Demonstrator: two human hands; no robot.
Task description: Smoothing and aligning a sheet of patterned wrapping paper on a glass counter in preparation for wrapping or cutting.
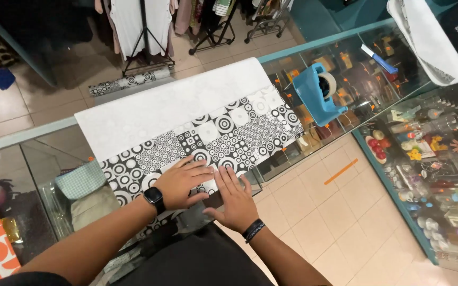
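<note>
Both your hands lie flat and open on a sheet of wrapping paper [197,124] spread across the glass counter [38,153]. Your left hand [184,182], with a black smartwatch [154,198] at the wrist, presses palm down on the near edge of the paper, fingers pointing right. Your right hand [234,198], with a dark bracelet [253,230] at the wrist, rests just beside it, fingers spread and pointing away from you, the fingertips on the paper's near edge. The two hands almost touch; neither grips anything.

The paper shows two faces: a wide white band on the far side and a black-and-white pattern of circles and squares on the near side, under your hands. It may be folded over along that line, though the view does not settle it.

To the right of the paper, on the same counter, stands a blue tape dispenser [314,95] with a roll in it, well apart from your hands. Farther right lies a blue-and-white marker [378,59], and beyond it a roll of white paper [430,37] at the far right corner. On the floor beyond the counter lies another patterned roll [128,82], near a clothes rack [144,32]. A checked cloth [80,180] shows under the glass at the left.
</note>
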